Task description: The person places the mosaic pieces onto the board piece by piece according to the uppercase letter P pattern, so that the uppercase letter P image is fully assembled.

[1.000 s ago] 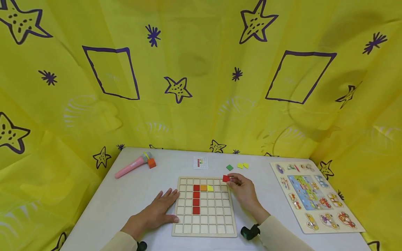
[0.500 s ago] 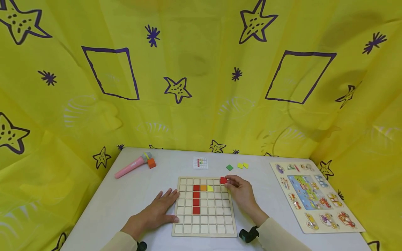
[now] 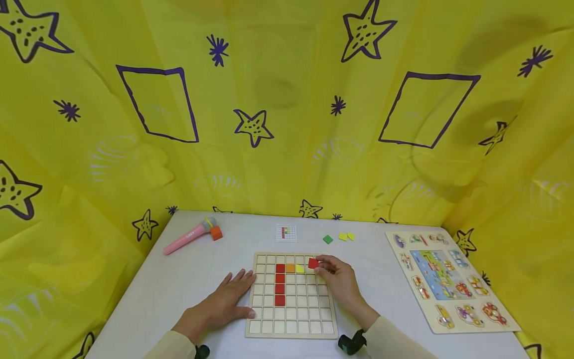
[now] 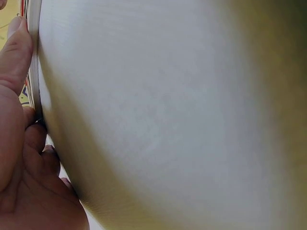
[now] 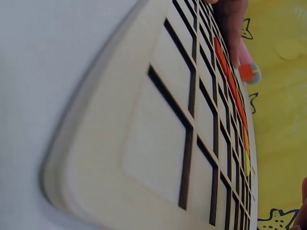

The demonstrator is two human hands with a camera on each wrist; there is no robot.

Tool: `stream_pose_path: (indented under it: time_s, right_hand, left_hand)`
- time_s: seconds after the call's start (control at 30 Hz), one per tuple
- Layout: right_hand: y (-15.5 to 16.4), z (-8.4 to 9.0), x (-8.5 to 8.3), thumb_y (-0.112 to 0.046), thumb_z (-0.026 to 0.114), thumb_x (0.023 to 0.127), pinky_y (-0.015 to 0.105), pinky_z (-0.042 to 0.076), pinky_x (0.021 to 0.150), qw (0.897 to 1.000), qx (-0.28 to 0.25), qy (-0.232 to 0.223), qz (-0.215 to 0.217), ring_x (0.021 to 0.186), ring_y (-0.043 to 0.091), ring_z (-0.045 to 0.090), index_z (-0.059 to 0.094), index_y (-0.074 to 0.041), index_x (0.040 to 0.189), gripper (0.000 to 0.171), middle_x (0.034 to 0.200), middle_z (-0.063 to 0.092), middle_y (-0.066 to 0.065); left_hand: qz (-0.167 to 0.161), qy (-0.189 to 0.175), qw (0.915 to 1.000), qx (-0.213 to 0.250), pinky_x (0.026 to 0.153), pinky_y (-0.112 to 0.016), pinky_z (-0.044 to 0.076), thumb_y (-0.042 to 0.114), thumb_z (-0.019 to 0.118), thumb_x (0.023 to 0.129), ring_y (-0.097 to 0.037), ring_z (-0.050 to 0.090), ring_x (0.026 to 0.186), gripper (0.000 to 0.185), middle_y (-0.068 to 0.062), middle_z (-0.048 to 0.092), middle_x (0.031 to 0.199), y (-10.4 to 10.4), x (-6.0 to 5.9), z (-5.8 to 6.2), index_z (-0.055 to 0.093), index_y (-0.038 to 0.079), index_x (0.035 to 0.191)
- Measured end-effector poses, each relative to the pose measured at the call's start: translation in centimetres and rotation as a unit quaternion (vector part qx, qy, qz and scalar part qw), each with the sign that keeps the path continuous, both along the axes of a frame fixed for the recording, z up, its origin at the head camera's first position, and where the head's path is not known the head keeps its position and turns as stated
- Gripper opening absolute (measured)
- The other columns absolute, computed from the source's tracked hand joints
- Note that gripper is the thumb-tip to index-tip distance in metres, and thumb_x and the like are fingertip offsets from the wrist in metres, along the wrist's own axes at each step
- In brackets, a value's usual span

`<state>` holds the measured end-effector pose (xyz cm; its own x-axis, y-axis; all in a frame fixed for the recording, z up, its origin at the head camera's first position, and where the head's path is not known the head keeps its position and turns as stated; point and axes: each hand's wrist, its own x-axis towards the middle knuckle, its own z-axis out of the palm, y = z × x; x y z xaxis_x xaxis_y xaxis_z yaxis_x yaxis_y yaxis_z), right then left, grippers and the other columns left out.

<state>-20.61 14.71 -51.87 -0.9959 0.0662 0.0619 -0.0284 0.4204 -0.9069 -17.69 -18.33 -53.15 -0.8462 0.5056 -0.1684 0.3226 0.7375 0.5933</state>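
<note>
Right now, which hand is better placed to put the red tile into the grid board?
The right hand, probably. It already pinches the red tile over the grid board's far row, beside the yellow tile. The left hand lies flat at the board's left edge, holding no tile.

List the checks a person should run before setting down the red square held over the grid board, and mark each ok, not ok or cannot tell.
1. Red square pinched in the right hand: ok.
2. Left hand flat against the grid board edge, steadying it: ok.
3. Cells right of the yellow square free: ok.
4. Pattern card in view behind the board: ok; its detail too small: cannot tell.
5. Square lined up with one cell: cannot tell.
</note>
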Motion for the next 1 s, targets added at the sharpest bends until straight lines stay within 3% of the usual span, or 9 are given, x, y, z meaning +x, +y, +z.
stream_pose_path:
  time_s: [0.4,0.8,1.0]
  right_hand:
    - [-1.4,-0.3,1.4,-0.003,0.079,0.092,0.016,0.053,0.069,0.999,-0.035,-0.001,0.042,0.084,0.013,0.062,0.078,-0.009,0.112,0.021,0.091,0.073,0.002]
    - [-2.7,-1.3,3.1,-0.002,0.077,0.092,0.017,0.054,0.069,0.99,-0.027,-0.007,0.141,0.082,0.007,0.062,0.074,-0.007,0.111,0.021,0.091,0.074,0.002]
    - [-3.6,-1.9,3.9,-0.001,0.078,0.091,0.017,0.055,0.07,0.986,-0.031,-0.011,0.164,0.08,0.006,0.063,0.075,-0.007,0.11,0.02,0.089,0.073,0.003]
  left_hand:
    - [-0.007,0.007,0.9999,0.0,0.131,-0.064,0.007,0.055,0.077,0.089,-0.038,0.017,0.163,0.1,-0.013,0.031,0.173,-0.2,-0.1,-0.2,0.034,0.005,0.165]
    - [-0.007,0.008,0.9999,0.004,0.131,-0.064,0.007,0.053,0.078,0.089,-0.039,0.018,0.163,0.1,-0.014,0.031,0.173,-0.1,0.1,0.0,0.034,0.004,0.164]
    - [-0.008,0.007,0.9999,0.01,0.131,-0.064,0.006,0.052,0.078,0.09,-0.039,0.017,0.163,0.099,-0.015,0.031,0.173,-0.1,0.1,0.2,0.034,0.003,0.164]
